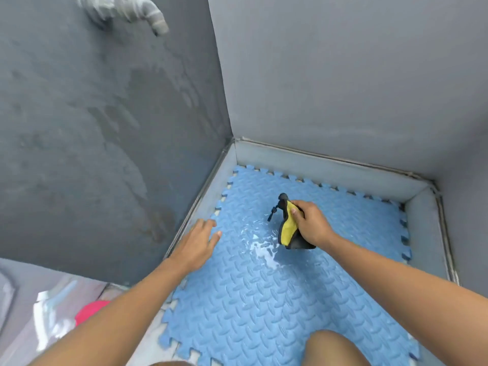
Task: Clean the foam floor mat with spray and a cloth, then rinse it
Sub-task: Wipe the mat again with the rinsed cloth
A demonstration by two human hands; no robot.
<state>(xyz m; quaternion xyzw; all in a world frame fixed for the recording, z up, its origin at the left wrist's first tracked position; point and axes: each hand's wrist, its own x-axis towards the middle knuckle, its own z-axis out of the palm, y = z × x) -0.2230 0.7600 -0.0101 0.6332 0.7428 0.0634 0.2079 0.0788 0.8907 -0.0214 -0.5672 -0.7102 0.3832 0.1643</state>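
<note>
At the lower centre of the frame we see the blue foam floor mat point(264, 299) lying flat in the walled grey corner, white foam point(264, 250) wetting its middle. Our right hand point(313, 224) grips a yellow-and-black spray bottle point(286, 225) tilted over the foam. Our left hand point(199, 240) hovers open at the mat's left edge. A tap point(126, 10) sits upper left.
</note>
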